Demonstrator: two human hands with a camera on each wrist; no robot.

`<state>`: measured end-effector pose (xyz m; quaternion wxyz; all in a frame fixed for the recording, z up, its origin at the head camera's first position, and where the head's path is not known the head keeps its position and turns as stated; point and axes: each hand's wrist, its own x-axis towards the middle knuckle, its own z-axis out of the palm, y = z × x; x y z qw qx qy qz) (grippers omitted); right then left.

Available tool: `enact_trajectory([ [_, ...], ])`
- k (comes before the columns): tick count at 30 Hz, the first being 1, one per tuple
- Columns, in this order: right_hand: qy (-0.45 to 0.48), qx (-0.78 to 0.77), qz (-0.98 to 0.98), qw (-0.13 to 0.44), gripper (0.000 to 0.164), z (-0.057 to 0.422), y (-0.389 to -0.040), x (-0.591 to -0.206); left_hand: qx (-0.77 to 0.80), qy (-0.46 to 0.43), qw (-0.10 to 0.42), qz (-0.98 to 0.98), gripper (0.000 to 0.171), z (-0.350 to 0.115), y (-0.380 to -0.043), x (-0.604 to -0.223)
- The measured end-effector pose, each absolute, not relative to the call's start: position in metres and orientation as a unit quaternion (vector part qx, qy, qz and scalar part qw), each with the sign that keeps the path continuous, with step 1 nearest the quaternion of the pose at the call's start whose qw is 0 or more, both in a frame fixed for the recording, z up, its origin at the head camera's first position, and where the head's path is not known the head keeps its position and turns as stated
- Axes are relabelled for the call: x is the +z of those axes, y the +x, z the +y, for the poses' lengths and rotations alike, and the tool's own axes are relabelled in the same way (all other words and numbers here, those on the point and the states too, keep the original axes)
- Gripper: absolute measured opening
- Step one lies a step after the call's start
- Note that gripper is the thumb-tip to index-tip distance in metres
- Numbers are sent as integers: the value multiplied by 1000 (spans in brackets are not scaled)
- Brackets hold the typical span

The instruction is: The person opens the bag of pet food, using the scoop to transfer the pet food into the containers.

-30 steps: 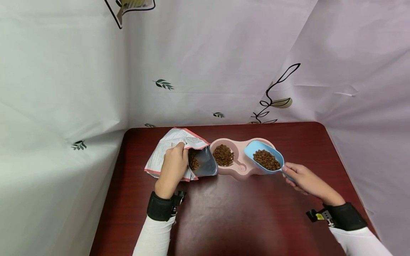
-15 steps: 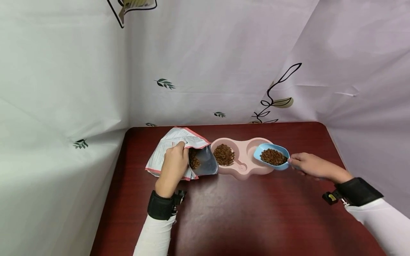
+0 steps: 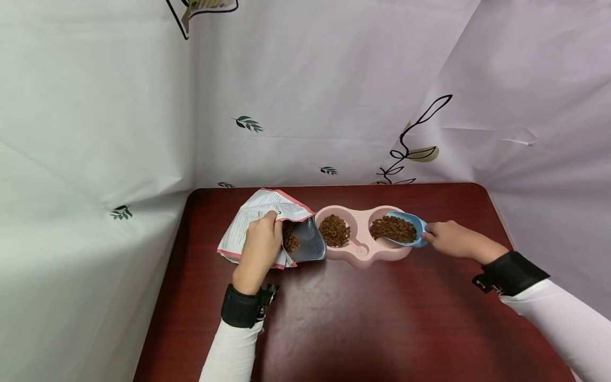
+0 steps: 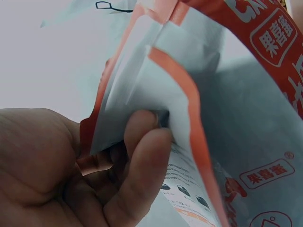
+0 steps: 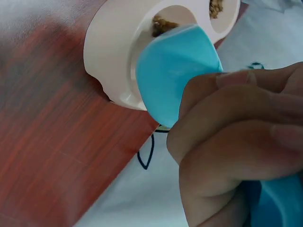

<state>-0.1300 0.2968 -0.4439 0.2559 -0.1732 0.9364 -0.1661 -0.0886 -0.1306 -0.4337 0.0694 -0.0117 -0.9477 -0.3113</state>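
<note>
My right hand (image 3: 448, 239) grips the handle of a blue scoop (image 5: 175, 71), tilted over the right bowl of a pink double pet bowl (image 3: 361, 217). Brown kibble (image 3: 393, 228) runs from the scoop down into that bowl. More kibble (image 3: 334, 231) lies in the left bowl. At the left, my left hand (image 3: 261, 239) pinches the edge of a white and red food bag (image 3: 248, 212). The bag lies on its side, its mouth held apart toward the bowls, with kibble (image 3: 290, 237) inside. In the left wrist view, thumb and fingers curl round the bag's edge (image 4: 175, 80).
Everything rests on a dark red wooden table (image 3: 348, 318). A pale cloth with leaf prints (image 3: 305, 95) hangs behind the table and along both sides. The bag's mouth sits right beside the left bowl.
The scoop first moved right and is now tipped leftward, its kibble spilling into the right bowl. My left hand and the bag have stayed in place.
</note>
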Motion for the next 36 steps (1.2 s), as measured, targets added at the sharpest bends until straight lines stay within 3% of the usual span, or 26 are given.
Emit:
enact_trajectory([
  [6, -174, -70, 961, 205, 22, 280, -120, -443, -312, -9, 68, -948, 23, -132, -88, -434],
  [14, -218, 32, 975, 36, 13, 272, -100, -447, -311, -9, 66, -948, 21, -130, -89, -434],
  [17, -230, 39, 973, 2, 14, 273, -97, -447, -310, -9, 68, -948, 22, -130, -88, -434],
  [27, -240, 44, 969, -40, 14, 273, -97, -455, -314, 2, 59, -948, 22, -132, -86, -435],
  [33, -127, -100, 986, 27, 24, 283, -98, -460, -317, -3, 63, -946, 22, -131, -87, -435],
  [36, -67, -194, 978, 27, 28, 294, -94, -474, -316, -7, 61, -947, 20, -130, -87, -435],
])
